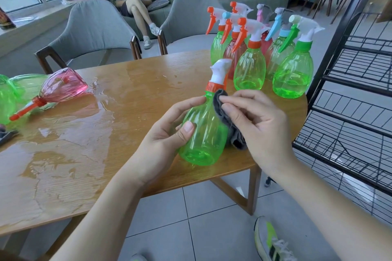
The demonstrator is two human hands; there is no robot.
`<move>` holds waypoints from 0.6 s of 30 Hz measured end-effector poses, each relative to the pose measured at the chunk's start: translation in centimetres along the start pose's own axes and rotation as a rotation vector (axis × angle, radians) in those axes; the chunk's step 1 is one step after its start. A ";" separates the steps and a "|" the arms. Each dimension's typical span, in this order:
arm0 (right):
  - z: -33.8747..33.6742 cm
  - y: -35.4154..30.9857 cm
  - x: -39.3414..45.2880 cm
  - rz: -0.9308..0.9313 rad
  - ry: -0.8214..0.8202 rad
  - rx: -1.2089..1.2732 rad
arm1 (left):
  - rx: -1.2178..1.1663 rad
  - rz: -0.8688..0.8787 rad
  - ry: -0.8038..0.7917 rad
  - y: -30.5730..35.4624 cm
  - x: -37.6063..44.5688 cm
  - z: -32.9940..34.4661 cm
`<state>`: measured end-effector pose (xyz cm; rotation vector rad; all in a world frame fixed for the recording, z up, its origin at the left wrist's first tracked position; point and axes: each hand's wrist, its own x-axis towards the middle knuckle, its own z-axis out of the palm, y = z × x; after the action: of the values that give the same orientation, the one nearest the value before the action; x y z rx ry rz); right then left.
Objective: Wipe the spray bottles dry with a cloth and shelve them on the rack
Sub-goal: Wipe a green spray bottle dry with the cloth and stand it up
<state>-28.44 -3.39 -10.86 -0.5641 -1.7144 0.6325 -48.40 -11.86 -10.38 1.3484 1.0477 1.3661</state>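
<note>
Gripping a green spray bottle (203, 133) around its body, the person's left hand (167, 133) is holding it tilted just above the wooden table (131, 91). The right hand (254, 121) is pinching a grey cloth (224, 116) against the bottle's side at three o'clock. A cluster of upright bottles (265, 48) is standing at one o'clock. Water (63, 133) is pooling across the tabletop toward nine o'clock, where a pink bottle (61, 87) is lying on its side. A black wire rack (356, 91) is standing at three o'clock on the tiled floor (201, 218). Grey chairs (93, 29) are waiting beyond the table.
</note>
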 end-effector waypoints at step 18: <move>0.6 -0.4 -2.6 -0.279 -0.137 -0.150 | 0.018 0.026 0.212 -0.1 0.5 0.9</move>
<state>-28.47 -5.50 -12.52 -0.3816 -1.9377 0.3520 -47.50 -11.40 -10.30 1.2537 1.1887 1.5476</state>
